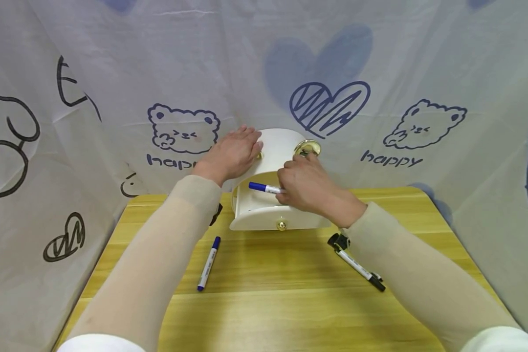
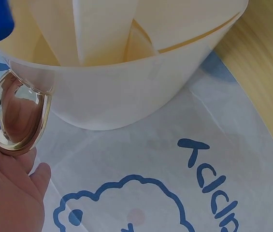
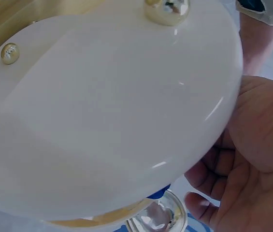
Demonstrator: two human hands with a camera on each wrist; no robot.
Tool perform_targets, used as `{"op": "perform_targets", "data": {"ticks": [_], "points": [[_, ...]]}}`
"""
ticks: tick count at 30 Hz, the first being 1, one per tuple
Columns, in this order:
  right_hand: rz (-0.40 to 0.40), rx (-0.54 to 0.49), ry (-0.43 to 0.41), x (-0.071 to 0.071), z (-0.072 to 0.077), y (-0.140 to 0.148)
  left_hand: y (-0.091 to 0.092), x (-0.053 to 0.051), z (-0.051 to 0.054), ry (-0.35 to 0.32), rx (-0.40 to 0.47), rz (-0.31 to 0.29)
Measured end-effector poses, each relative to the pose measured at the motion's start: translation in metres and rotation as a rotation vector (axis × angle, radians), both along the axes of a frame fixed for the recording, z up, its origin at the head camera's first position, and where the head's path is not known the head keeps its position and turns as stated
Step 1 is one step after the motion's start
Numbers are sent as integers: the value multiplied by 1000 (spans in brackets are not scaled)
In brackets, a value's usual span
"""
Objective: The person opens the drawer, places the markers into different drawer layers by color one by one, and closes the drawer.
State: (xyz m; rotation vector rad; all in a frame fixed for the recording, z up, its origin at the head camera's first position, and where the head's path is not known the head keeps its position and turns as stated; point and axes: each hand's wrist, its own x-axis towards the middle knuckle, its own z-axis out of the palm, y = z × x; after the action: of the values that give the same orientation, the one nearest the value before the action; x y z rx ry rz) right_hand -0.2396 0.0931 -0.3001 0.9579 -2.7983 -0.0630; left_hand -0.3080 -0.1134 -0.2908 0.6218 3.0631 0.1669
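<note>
A white storage box (image 1: 279,149) with an arched top stands at the back of the table, its front opening uncovered. Its low white front panel (image 1: 251,221) carries a small gold knob (image 1: 281,226). My left hand (image 1: 235,154) rests on the box's upper left side, fingers extended, beside a round gold fitting (image 2: 20,113). With my right hand (image 1: 305,183) I hold a blue-capped marker (image 1: 264,187) across the opening. In the right wrist view the white panel (image 3: 112,111) hides most of the marker; only a bit of blue shows. Another gold fitting (image 1: 308,146) sits on the right side.
On the wooden table (image 1: 264,313), a second blue marker (image 1: 209,264) lies at left. A black-capped marker (image 1: 361,269) lies at right near my right forearm. A printed cloth (image 1: 246,58) hangs close behind the box and along both sides.
</note>
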Motion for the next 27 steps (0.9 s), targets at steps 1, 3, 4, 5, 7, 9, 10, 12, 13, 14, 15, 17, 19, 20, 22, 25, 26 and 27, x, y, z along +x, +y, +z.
{"op": "perform_targets", "data": {"ticks": [1, 3, 4, 5, 7, 9, 10, 12, 13, 14, 15, 17, 19, 20, 22, 25, 26, 27], "points": [[7, -1, 8, 1, 0, 0, 0, 0, 0, 1, 1, 0], [21, -3, 16, 2, 1, 0, 0, 0, 0, 6, 1, -2], [27, -3, 18, 2, 1, 0, 0, 0, 0, 9, 3, -3], [32, -3, 19, 3, 2, 0, 0, 0, -1, 13, 4, -5], [37, 1, 22, 3, 1, 1, 0, 0, -1, 17, 6, -9], [37, 3, 24, 3, 1, 1, 0, -1, -1, 20, 8, -14], [37, 3, 25, 3, 1, 1, 0, -1, -1, 20, 9, -15], [36, 2, 25, 3, 1, 1, 0, -1, -1, 19, 8, -15], [36, 0, 24, 4, 1, 1, 0, -1, -1, 20, 8, -15], [36, -2, 23, 4, 1, 1, 0, -1, -1, 20, 7, -15], [35, -3, 22, 4, 1, 1, -1, -1, -1, 21, 7, -14], [35, -8, 20, 4, 1, 1, -1, 0, -1, 21, 8, -14], [36, -11, 22, 4, 0, 1, -1, 0, -1, 23, 12, -16], [38, -12, 25, 4, 0, 1, -1, 0, -1, 24, 13, -16], [45, -17, 34, 4, 0, 1, -1, 0, -1, 25, 15, -17], [58, -33, 63, 5, -2, 2, 0, -1, -1, 25, 15, -17], [63, -42, 74, 5, -3, 3, 0, -1, -2, 25, 14, -16], [66, -54, 87, 5, -4, 3, 0, -1, -2, 24, 14, -15]]}}
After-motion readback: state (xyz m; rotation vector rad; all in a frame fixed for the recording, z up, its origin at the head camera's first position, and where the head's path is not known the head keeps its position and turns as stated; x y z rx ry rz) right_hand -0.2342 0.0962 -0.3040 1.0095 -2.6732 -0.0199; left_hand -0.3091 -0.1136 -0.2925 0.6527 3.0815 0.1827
